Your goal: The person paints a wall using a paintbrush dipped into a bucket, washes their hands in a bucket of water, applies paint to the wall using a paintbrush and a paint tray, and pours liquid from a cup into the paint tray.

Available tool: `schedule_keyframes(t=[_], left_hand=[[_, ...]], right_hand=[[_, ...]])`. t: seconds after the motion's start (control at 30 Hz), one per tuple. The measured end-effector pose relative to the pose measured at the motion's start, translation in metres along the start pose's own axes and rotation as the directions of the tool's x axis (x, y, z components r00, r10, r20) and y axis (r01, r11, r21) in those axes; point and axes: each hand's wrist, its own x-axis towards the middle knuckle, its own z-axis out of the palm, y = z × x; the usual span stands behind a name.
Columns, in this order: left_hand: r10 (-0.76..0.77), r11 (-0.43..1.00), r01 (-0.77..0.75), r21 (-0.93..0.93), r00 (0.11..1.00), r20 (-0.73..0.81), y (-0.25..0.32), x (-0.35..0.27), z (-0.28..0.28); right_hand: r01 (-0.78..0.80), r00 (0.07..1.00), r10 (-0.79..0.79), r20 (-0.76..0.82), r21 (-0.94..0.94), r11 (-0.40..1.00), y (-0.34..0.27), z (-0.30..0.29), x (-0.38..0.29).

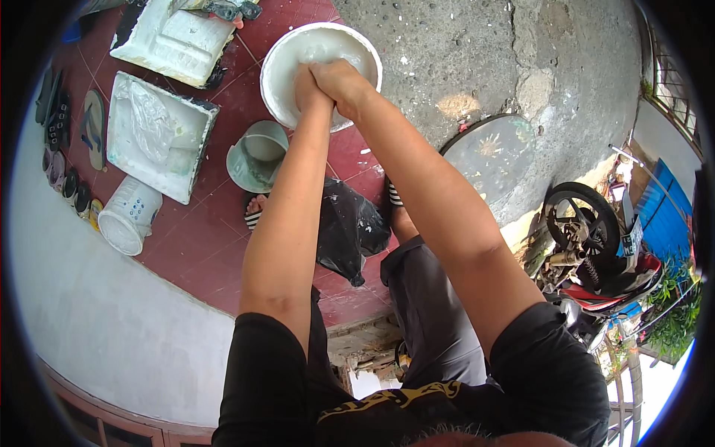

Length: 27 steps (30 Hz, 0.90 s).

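Both of my hands are together inside a round white tub [278,78] that holds a whitish liquid. My left hand [309,89] points down into it, its fingers hidden behind my other hand and in the tub. Overlapping it from the right is my right hand [341,84], with curled fingers. Whether anything is held between the hands is hidden. A small pale green bucket [237,162] stands just below the tub, near my left forearm. Between my feet lies a black plastic bag [349,234] flecked with white.
Two paint-stained trays [192,47] lie at upper left; the nearer tray [187,162] holds clear plastic. A white bucket [131,212] lies tipped beside sandals [94,128] and the wall [111,302]. Right are a grey round disc [494,156] on concrete and a motorcycle [586,262].
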Motion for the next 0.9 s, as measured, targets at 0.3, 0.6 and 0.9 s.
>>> schedule_keyframes(t=[0.3,0.6,0.9], left_hand=[[0.000,0.999,0.008,-0.048,0.989,0.147,0.016,-0.051,0.019],[0.009,0.961,-0.053,0.270,0.987,0.161,0.034,-0.016,0.005],[-0.078,0.995,0.060,0.085,0.970,0.228,0.044,-0.021,0.001]], right_hand=[[0.132,0.982,-0.147,-0.116,-0.129,0.983,0.022,-0.020,0.061],[0.335,0.864,-0.472,0.173,-0.898,0.285,0.018,-0.012,0.022],[0.640,0.674,-0.653,0.346,-0.715,0.282,0.018,-0.019,0.014]])
